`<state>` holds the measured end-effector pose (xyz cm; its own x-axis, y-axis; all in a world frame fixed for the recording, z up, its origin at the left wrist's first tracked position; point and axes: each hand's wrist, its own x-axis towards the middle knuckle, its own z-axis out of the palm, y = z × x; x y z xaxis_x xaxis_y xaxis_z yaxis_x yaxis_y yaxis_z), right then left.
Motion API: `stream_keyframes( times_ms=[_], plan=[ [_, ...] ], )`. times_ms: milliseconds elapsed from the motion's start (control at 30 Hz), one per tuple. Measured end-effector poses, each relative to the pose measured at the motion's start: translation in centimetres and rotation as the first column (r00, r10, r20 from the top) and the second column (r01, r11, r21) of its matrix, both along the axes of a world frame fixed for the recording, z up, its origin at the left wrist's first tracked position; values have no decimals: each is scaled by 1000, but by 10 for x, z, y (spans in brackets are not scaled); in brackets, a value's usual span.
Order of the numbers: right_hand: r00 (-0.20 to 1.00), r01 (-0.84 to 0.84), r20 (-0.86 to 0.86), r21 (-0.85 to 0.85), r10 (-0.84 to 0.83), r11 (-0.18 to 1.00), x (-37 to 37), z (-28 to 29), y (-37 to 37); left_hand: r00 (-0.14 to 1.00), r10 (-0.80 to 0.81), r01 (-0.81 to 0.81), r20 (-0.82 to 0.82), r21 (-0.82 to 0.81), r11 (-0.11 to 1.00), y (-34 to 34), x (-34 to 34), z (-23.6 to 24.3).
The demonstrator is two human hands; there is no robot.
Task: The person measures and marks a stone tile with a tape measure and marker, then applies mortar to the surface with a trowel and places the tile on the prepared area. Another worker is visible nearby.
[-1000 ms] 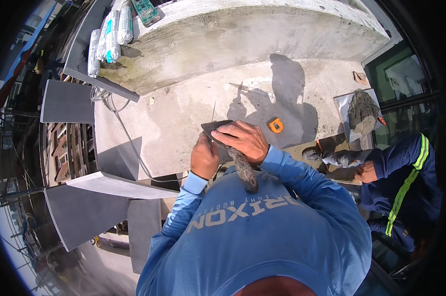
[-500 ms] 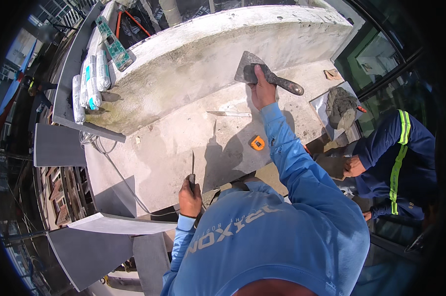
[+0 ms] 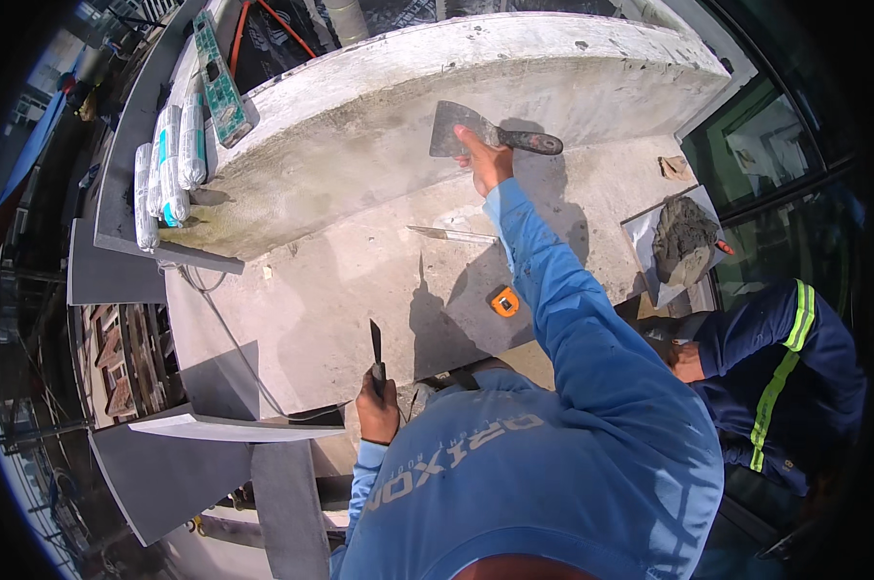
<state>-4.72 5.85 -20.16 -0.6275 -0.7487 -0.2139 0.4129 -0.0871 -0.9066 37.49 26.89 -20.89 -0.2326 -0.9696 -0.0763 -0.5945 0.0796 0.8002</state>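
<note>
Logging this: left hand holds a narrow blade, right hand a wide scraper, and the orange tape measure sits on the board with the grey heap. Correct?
No: the orange tape measure lies on the pale slab, not the board with the grey heap, as the head view shows. The left hand holds the narrow blade, the right hand the wide scraper.

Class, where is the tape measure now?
The orange tape measure lies on the slab, right of the head view's centre, left of the wearer's right sleeve.
</note>
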Motion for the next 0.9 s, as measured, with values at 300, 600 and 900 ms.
stream_keyframes(
  times_ms=[300,600,900],
  plan=[
    [996,27,-76,-218,-44,976,-8,67,-8,994,11,-21,107,87,996,-24,-44,5],
    [899,-368,-207,116,385,922,110,-84,62,884,422,-287,-202,479,830,-19,-62,-24],
    [-60,-727,-941,270,333,631,228,-90,134,358,767,-26,-532,816,578,-23,-60,-36]
  ],
)
